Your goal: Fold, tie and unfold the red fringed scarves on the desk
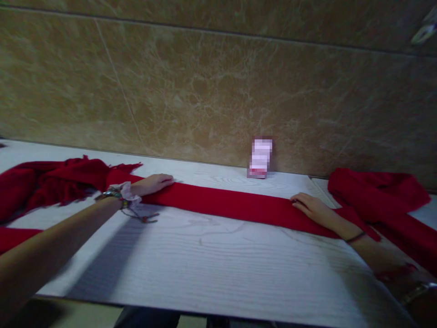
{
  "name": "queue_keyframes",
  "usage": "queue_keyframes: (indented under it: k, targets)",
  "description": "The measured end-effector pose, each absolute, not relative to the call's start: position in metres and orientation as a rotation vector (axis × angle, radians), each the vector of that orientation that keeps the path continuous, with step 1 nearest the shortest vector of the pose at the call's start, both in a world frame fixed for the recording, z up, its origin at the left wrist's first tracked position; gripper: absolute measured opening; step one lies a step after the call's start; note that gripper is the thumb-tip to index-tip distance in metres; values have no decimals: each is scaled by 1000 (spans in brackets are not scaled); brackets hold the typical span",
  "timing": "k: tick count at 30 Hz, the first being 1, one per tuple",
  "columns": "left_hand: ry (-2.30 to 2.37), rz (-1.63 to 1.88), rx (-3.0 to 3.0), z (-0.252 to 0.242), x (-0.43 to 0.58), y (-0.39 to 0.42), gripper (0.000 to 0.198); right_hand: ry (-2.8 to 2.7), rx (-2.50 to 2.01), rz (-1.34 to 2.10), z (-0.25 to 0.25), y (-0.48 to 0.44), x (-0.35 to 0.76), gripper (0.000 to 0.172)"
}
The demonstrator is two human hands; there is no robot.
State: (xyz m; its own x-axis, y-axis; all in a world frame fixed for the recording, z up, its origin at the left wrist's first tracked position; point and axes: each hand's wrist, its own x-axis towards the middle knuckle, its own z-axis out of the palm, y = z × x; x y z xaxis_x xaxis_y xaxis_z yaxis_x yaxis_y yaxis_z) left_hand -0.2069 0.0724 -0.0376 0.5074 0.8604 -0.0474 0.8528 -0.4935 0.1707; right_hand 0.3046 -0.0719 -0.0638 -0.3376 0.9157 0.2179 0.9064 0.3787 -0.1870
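A long red scarf, folded into a flat, narrow band, stretches across the white wood-grain table. Near its left end, my left hand lies flat on the cloth with fingers stretched out to the right. Toward the other end, my right hand rests on the band, its fingers extended and slightly bent, pointing left. Neither hand has cloth gripped in it. Beyond my left wrist, a crumpled red fringed cloth is heaped. More bunched red cloth lies past my right hand; I cannot tell whether it joins the band.
A phone-like upright object, blurred out, leans against the brown marbled wall at the table's back edge. Another strip of red cloth lies at the far left. The table's front edge runs along the bottom.
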Motion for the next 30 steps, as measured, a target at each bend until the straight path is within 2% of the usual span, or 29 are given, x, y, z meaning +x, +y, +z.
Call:
queue_keyframes:
  k: [2,6,9,13,17,24,30]
  targets:
    - [1529,41,2566,-31,-217,76,42,-2365,-1648,69,-60,-77,309,30]
    - [1542,239,2535,-7,-227,87,51,-2307,-1727,32,-45,-78,319,29]
    - [1560,263,2510,0,-224,100,49,-2251,-1744,-23,-40,-69,325,27]
    - [1662,163,2518,-28,-215,115,38,-2261,-1848,-29,-56,-56,325,28]
    - [1761,175,2526,-53,-210,116,37,-2275,-1865,-26,-64,-52,322,28]
    - [1768,189,2606,-37,-220,93,36,-2277,-1810,-102,-25,-40,333,27]
    - [1881,128,2622,-53,-230,81,43,-2291,-1906,-100,-57,-32,330,31]
